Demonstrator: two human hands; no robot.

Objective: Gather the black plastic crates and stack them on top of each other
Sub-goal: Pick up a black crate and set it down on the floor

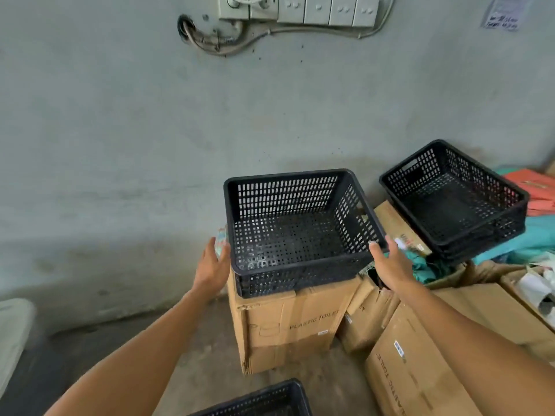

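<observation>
black crate (295,232): on upright cardboard box (288,328), against grey concrete wall (120,145). left hand (211,267) and right hand (392,265): fingers spread, flanking its sides, right thumb on rim; firm hold cannot be told. second crate (453,196): right of box, atop clutter. third crate (264,400): below box, on concrete floor (210,355). socket strip (300,9): above
</observation>
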